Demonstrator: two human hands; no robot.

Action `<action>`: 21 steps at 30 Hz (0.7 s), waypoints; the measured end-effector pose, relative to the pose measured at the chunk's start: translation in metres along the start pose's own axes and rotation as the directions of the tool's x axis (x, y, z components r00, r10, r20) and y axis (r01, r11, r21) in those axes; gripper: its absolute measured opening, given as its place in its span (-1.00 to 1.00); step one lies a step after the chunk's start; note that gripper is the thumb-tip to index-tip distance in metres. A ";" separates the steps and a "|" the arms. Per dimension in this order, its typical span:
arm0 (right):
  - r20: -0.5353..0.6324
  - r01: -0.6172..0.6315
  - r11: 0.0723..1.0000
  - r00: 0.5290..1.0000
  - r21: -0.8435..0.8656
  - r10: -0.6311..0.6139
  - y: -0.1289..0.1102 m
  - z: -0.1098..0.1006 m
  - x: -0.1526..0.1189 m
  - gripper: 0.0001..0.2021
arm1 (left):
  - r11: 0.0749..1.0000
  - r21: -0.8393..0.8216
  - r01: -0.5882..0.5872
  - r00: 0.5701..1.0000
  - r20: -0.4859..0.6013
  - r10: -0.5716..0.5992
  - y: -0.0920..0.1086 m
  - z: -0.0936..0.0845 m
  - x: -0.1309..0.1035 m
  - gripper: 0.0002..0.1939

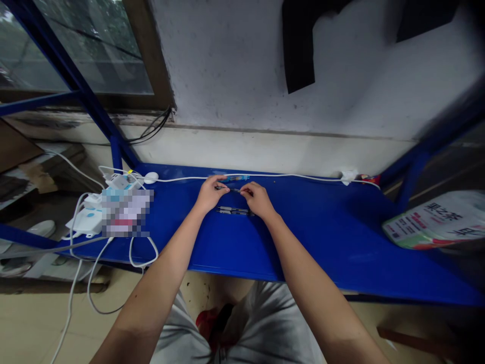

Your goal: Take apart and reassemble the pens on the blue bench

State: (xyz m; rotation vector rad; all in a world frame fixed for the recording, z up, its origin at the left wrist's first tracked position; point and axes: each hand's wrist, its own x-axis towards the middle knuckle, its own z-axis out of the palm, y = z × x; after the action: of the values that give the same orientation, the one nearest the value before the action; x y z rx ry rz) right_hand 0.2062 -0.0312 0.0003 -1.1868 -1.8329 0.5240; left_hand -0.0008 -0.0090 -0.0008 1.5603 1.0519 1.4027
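Note:
Both hands hold one dark pen [234, 190] level, a little above the blue shelf [314, 227]. My left hand [211, 194] pinches its left end, with the thumb and fingers closed on it. At the other end, my right hand [259, 198] grips the pen between thumb and fingertips. Just behind the hands lie light-blue pens [239, 178]; how many I cannot tell. Nearer to me, dark pens with grey grips [232, 210] lie side by side, their right ends close to my right hand.
White power strips with plugs and cables [88, 215] crowd the shelf's left end. A white cable [265, 175] runs along the back edge by the wall. A large printed package [435, 220] stands at the right. Blue frame posts [115, 151] rise at the sides.

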 end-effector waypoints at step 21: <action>0.005 -0.197 0.941 0.979 0.276 0.204 -0.010 0.024 -0.002 -0.90 | 0.836 -0.523 0.166 0.980 -0.008 -0.200 0.019 0.029 -0.007 -0.69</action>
State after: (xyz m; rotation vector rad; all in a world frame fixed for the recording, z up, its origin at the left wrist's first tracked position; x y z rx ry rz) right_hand 0.1813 -0.0348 -0.0062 -1.1872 -1.5656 0.8481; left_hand 0.0289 -0.0228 0.0122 0.9968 0.7436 1.4551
